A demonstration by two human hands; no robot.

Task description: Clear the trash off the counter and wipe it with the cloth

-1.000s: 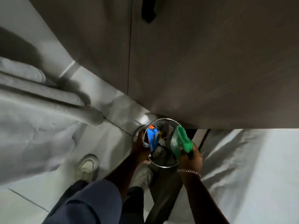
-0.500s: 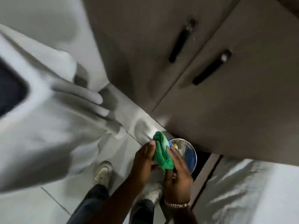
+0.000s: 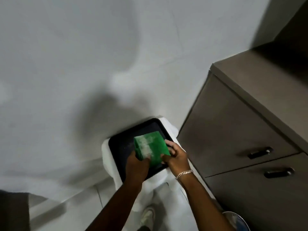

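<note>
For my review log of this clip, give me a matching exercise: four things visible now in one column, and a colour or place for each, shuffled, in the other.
Things:
1. cloth
2. tray
3. bracelet
4. cabinet handles

Descriptions:
A. on the right wrist
B. green, held in both hands
C. black, on the grey-brown doors at right
D. black, flat, beneath the cloth

Pairs: 1-B, 2-D, 3-A, 4-C

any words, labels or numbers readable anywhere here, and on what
None can be read.
green cloth: plain, only a pale smear.
black tray: no marking visible.
cabinet doors: blank, only dark handles.
bin at the lower right: contents too blurred to tell.
</note>
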